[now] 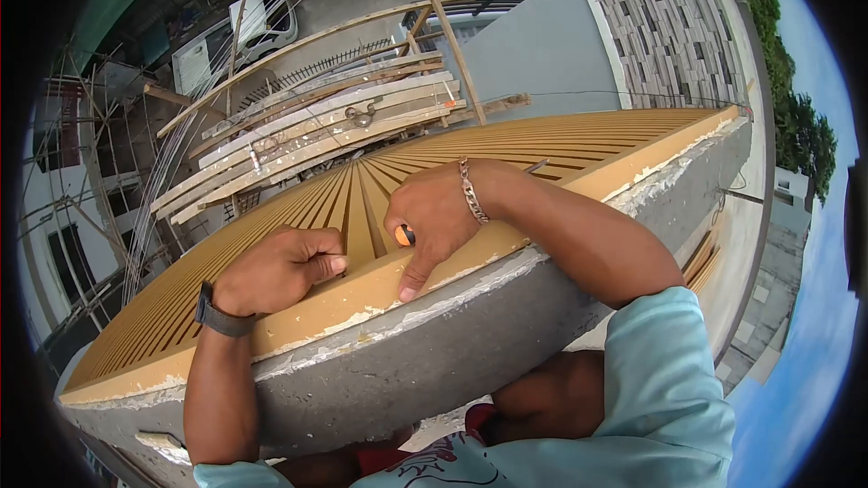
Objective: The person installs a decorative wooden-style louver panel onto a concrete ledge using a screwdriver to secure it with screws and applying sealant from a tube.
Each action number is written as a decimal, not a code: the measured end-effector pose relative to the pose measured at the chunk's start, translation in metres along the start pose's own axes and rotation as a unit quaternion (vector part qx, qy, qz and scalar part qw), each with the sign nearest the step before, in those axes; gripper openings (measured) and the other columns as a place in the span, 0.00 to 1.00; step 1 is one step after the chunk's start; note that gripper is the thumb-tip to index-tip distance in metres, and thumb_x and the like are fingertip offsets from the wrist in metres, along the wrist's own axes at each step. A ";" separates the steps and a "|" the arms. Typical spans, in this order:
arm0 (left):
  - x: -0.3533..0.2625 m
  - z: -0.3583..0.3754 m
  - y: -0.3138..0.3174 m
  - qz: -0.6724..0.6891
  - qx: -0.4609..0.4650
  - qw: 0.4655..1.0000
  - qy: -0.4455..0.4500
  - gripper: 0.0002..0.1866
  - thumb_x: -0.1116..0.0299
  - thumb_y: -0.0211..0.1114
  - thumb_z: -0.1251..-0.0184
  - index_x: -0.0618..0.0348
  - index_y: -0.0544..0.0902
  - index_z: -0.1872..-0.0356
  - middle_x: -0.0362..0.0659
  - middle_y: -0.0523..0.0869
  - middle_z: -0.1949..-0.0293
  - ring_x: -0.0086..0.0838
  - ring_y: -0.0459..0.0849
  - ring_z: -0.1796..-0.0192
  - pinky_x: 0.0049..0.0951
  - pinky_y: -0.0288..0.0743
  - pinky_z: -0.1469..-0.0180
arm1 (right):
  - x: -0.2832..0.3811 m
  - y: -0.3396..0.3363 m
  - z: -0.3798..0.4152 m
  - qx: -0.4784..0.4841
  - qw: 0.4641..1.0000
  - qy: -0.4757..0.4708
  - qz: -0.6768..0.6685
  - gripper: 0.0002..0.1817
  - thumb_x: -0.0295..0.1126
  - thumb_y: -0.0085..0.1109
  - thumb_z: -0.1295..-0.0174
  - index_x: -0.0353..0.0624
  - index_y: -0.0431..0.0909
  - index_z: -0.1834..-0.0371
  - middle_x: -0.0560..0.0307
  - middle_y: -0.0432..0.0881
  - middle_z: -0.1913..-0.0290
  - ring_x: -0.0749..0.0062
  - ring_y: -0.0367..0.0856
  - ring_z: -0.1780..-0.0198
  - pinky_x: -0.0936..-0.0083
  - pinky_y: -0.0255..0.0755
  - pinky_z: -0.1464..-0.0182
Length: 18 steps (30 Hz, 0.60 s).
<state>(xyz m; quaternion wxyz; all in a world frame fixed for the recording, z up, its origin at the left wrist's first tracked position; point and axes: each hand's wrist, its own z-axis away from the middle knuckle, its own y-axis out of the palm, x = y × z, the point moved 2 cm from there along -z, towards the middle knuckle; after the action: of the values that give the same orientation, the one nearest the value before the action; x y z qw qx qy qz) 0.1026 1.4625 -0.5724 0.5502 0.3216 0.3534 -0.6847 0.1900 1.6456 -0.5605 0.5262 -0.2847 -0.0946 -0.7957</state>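
Note:
My left hand point(280, 271) is closed over the front edge of a tan slatted panel point(312, 312), thumb pressed against curled fingers. Whatever it pinches is too small to make out. To its right, my right hand point(438, 217) is wrapped round a tool whose orange and black handle end point(404, 236) shows in the fist. A short metal piece point(539, 165) sticks out beyond the right wrist, perhaps part of that tool; most of it is hidden. My right thumb rests on the panel's edge strip, near the seam with the grey concrete ledge point(407, 334).
Below the panel's far side lie stacked wooden planks point(334, 117) on scaffolding, with a clamp-like metal piece on them. Cables run down the left. A white vehicle point(217, 50) stands on the ground far below. A stone-clad wall point(665, 23) rises at the upper right.

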 end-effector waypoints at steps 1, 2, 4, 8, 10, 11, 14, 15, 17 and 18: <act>0.000 -0.001 0.000 0.009 -0.009 1.000 -0.018 0.13 0.62 0.59 0.33 0.61 0.75 0.73 0.47 0.72 0.80 0.32 0.69 0.77 0.32 0.65 0.70 | 0.001 0.002 -0.001 -0.017 1.000 -0.019 0.000 0.39 0.66 0.70 0.64 0.35 0.81 0.68 0.46 0.83 0.71 0.56 0.82 0.65 0.67 0.75 0.61; -0.004 -0.002 0.000 0.010 -0.006 1.000 -0.009 0.13 0.62 0.59 0.33 0.61 0.75 0.73 0.47 0.72 0.80 0.32 0.69 0.77 0.32 0.65 0.70 | 0.002 0.002 -0.003 -0.034 0.999 -0.042 0.001 0.41 0.68 0.68 0.65 0.34 0.81 0.69 0.45 0.83 0.71 0.55 0.83 0.65 0.66 0.75 0.61; -0.007 -0.001 -0.002 0.010 -0.009 0.999 -0.044 0.16 0.61 0.60 0.34 0.62 0.75 0.75 0.46 0.70 0.83 0.31 0.66 0.80 0.32 0.63 0.73 | 0.002 0.003 -0.005 -0.029 0.998 -0.045 0.012 0.42 0.69 0.67 0.65 0.33 0.81 0.69 0.44 0.83 0.71 0.54 0.83 0.66 0.65 0.75 0.62; -0.005 -0.002 -0.001 -0.014 -0.021 0.998 -0.060 0.19 0.58 0.59 0.32 0.63 0.77 0.78 0.43 0.66 0.88 0.26 0.63 0.83 0.33 0.60 0.77 | 0.002 0.003 -0.009 -0.003 0.998 -0.051 0.023 0.43 0.69 0.66 0.65 0.30 0.81 0.70 0.42 0.82 0.72 0.53 0.83 0.67 0.64 0.75 0.63; 0.000 -0.003 -0.002 -0.008 -0.011 0.997 -0.072 0.18 0.59 0.59 0.32 0.62 0.77 0.76 0.42 0.68 0.87 0.24 0.64 0.82 0.31 0.62 0.76 | 0.003 0.002 -0.007 -0.005 0.998 -0.057 0.030 0.43 0.69 0.66 0.65 0.30 0.81 0.71 0.42 0.82 0.72 0.53 0.83 0.67 0.64 0.75 0.63; 0.002 -0.002 -0.001 -0.001 -0.001 0.996 -0.086 0.17 0.59 0.59 0.31 0.62 0.77 0.74 0.41 0.69 0.85 0.22 0.65 0.80 0.30 0.63 0.75 | 0.005 0.002 -0.007 -0.005 0.997 -0.065 0.037 0.43 0.69 0.65 0.64 0.29 0.81 0.71 0.41 0.82 0.72 0.53 0.83 0.67 0.64 0.75 0.64; 0.001 -0.001 0.001 0.137 -0.028 0.989 -0.047 0.12 0.65 0.59 0.31 0.63 0.77 0.70 0.38 0.74 0.80 0.20 0.67 0.78 0.27 0.65 0.73 | 0.004 0.001 -0.007 -0.006 0.997 -0.070 0.028 0.43 0.69 0.65 0.64 0.29 0.81 0.71 0.41 0.82 0.72 0.53 0.83 0.67 0.63 0.75 0.63; 0.003 0.001 0.000 0.139 -0.026 0.989 -0.045 0.12 0.65 0.59 0.31 0.63 0.77 0.70 0.38 0.74 0.80 0.20 0.67 0.78 0.27 0.65 0.73 | 0.004 0.000 -0.008 -0.005 0.997 -0.067 0.026 0.43 0.69 0.65 0.64 0.29 0.81 0.71 0.41 0.82 0.72 0.53 0.83 0.67 0.63 0.75 0.63; 0.008 0.003 -0.003 0.167 0.000 0.984 -0.060 0.06 0.71 0.59 0.32 0.63 0.76 0.68 0.35 0.76 0.76 0.19 0.70 0.75 0.23 0.67 0.70 | 0.004 0.000 -0.009 0.016 0.996 -0.075 0.034 0.43 0.68 0.65 0.64 0.29 0.81 0.71 0.41 0.82 0.72 0.53 0.83 0.67 0.63 0.75 0.63; 0.006 0.002 -0.004 0.168 0.006 0.984 -0.052 0.06 0.71 0.59 0.32 0.63 0.76 0.68 0.35 0.76 0.76 0.19 0.70 0.75 0.23 0.67 0.70 | 0.004 -0.001 -0.008 0.015 0.997 -0.066 0.031 0.43 0.68 0.65 0.64 0.29 0.81 0.71 0.41 0.82 0.72 0.53 0.83 0.67 0.63 0.75 0.63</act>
<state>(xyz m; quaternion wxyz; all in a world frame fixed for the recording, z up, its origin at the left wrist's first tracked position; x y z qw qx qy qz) 0.0978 1.4580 -0.5752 0.6732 0.3434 0.2609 -0.6006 0.1851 1.6395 -0.5643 0.5475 -0.3310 -0.1324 -0.7570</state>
